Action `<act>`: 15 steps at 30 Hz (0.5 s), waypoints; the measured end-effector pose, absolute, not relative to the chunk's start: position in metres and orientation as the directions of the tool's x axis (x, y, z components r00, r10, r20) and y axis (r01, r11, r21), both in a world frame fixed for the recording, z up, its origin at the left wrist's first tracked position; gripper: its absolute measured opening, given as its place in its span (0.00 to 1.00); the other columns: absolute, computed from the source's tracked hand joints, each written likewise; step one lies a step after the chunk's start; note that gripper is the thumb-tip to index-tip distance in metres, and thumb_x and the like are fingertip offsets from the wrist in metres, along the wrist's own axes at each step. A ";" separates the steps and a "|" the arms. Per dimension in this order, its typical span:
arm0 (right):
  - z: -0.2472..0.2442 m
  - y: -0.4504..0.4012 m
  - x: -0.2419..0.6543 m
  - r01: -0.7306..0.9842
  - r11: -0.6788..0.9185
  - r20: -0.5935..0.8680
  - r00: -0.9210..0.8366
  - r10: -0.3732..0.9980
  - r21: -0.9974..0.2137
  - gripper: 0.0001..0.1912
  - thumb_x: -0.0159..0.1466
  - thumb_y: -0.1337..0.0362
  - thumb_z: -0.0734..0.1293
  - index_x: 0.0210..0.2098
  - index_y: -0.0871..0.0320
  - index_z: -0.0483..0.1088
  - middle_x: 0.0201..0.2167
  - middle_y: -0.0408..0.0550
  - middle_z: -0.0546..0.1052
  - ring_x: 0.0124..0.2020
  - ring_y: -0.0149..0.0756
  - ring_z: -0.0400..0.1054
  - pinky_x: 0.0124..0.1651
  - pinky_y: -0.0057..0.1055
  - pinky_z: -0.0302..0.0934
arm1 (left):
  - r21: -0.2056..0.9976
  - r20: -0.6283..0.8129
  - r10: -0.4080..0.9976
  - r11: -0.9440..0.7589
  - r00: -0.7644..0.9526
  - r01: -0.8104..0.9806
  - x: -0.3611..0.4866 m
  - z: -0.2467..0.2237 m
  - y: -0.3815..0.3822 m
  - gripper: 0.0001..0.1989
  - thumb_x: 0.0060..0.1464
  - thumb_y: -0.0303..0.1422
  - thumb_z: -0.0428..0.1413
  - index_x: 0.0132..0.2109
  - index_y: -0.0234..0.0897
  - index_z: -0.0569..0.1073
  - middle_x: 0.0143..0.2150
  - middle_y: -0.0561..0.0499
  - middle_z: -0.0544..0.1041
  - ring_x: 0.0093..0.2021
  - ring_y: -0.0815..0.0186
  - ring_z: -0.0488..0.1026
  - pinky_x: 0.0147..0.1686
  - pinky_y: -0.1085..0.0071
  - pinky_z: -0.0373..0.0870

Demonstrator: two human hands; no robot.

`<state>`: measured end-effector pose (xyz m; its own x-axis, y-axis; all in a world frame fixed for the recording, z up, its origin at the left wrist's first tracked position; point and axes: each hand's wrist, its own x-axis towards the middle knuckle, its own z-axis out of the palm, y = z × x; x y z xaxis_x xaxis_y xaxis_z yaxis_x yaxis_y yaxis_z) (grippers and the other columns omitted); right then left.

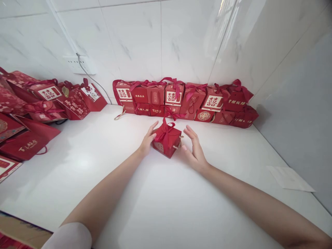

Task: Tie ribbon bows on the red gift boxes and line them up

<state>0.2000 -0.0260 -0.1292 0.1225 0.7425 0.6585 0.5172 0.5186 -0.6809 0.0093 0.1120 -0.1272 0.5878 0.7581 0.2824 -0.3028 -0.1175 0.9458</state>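
A small red gift box (172,141) with a dark pink ribbon bow on top sits turned at an angle on the white table (160,193). My left hand (149,139) is at its left side, fingers apart, the thumb by the box's edge; whether it touches cannot be made out. To the right of the box is my right hand (194,148), fingers spread, with a small gap between it and the box. A twisted cord handle shows on the box's right side.
Similar red boxes (173,98) stand stacked two high along the tiled wall. More red boxes and bags (33,141) are heaped at the left. A wall socket (81,65) has a grey cable. White paper (290,178) lies at the right edge.
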 end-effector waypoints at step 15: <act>-0.126 -0.039 0.201 0.608 0.755 0.880 -0.185 0.438 -0.248 0.19 0.65 0.55 0.62 0.53 0.55 0.64 0.38 0.51 0.71 0.39 0.44 0.67 0.49 0.50 0.59 | 0.968 0.167 0.772 -0.008 0.614 -0.252 0.005 -0.110 0.120 0.20 0.54 0.47 0.55 0.37 0.32 0.77 0.34 0.46 0.77 0.36 0.62 0.72 0.40 0.68 0.67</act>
<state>0.2008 -0.0389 -0.1257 -0.1850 0.4376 0.8799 0.6076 0.7546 -0.2476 0.0053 0.1203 -0.1101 0.6137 0.7718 0.1667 -0.2524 -0.0083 0.9676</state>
